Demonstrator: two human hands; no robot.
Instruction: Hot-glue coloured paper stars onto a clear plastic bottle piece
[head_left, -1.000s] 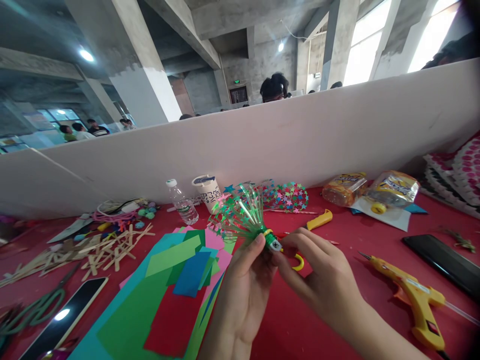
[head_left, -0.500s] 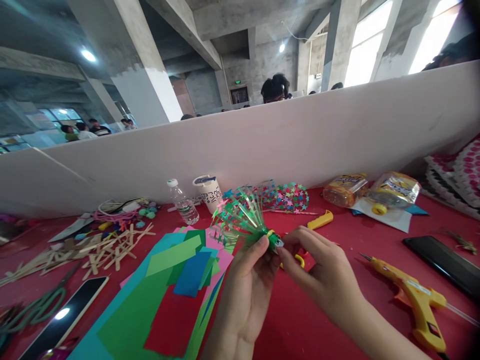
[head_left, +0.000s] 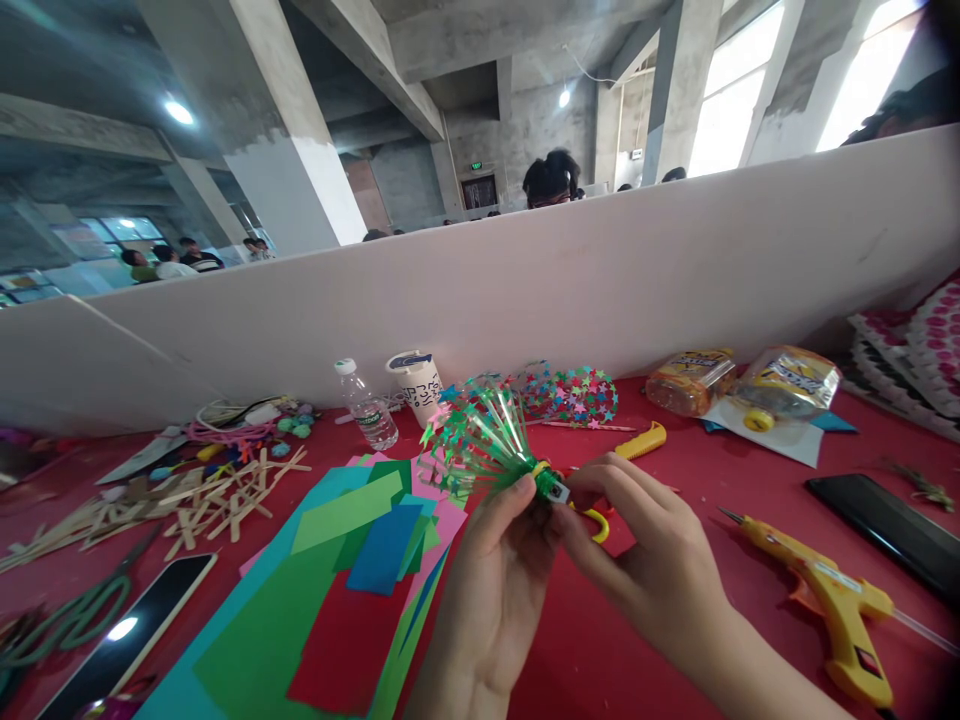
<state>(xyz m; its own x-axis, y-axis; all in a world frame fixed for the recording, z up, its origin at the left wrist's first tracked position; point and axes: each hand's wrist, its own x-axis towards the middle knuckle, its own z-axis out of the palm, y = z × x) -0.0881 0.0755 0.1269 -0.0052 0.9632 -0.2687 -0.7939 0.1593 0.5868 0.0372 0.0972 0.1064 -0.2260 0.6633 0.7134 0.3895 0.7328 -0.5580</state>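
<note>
A fan of clear green plastic strips (head_left: 504, 428) spreads up and to the left, its ends dotted with coloured stars. My left hand (head_left: 495, 580) is closed around its narrow green neck, thumb lying on top, with a yellow band around that neck. At the neck's end sits a small grey square piece (head_left: 559, 492) with a dark spot in its face. My right hand (head_left: 645, 550) has thumb and forefinger bent in a pinch at this piece. Behind the right fingers, yellow-handled scissors (head_left: 600, 525) lie partly hidden on the red table (head_left: 600, 650).
Coloured paper sheets (head_left: 262, 620), wooden sticks (head_left: 232, 500), green scissors (head_left: 82, 620) and a phone (head_left: 135, 640) lie left. To the right are a glue gun (head_left: 825, 590), yellow cutter (head_left: 641, 440) and dark phone (head_left: 885, 530). A water bottle (head_left: 367, 410) and cup (head_left: 418, 385) stand before the white partition (head_left: 480, 300).
The green piece has turned slightly in my hands, so the grey end faces me more. My right fingers have shifted a little around it; the table things stay put.
</note>
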